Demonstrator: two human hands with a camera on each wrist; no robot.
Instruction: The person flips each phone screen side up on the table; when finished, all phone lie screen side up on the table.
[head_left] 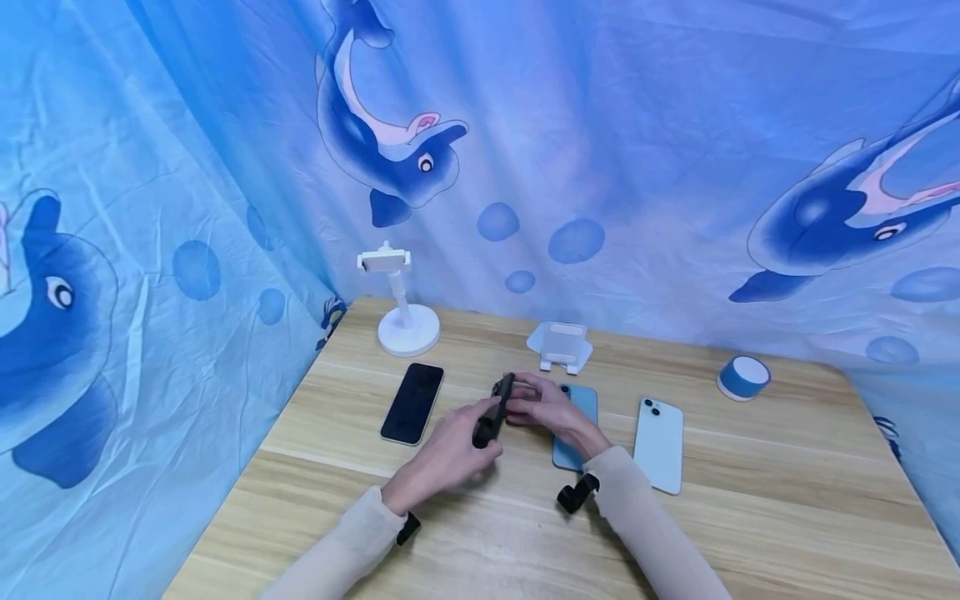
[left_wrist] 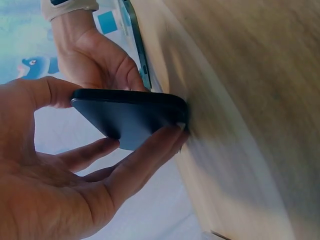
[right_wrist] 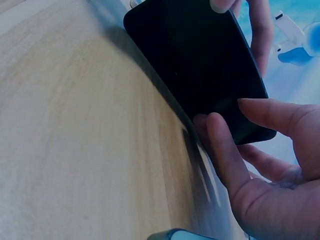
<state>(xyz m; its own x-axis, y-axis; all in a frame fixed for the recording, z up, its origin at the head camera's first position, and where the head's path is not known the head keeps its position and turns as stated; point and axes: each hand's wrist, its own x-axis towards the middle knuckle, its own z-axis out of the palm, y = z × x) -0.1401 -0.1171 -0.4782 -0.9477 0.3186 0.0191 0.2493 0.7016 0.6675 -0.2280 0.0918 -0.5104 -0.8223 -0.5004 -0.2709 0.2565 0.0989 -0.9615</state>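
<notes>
Above the middle of the table, a dark smartphone [head_left: 492, 414] is tilted up on its edge between the two hands. My left hand [head_left: 447, 446] grips it by its edges; in the left wrist view the fingers [left_wrist: 145, 160] spread along one side. From the other side my right hand [head_left: 543, 404] has bent fingers on one end; in the right wrist view its fingertips [right_wrist: 216, 120] overlap the black screen. Under the right wrist lies a blue phone [head_left: 585, 404], partly hidden. A pale phone [head_left: 660, 446] lies back up to its right, and a black-screened phone [head_left: 412, 404] left of the hands.
At the back left stands a white round-based phone stand [head_left: 408, 329]. A white folding stand [head_left: 562, 342] is behind the right hand. A blue and white cylinder [head_left: 744, 377] sits at the back right. A blue dolphin-print curtain [head_left: 637, 150] hangs behind the wooden table [head_left: 787, 500].
</notes>
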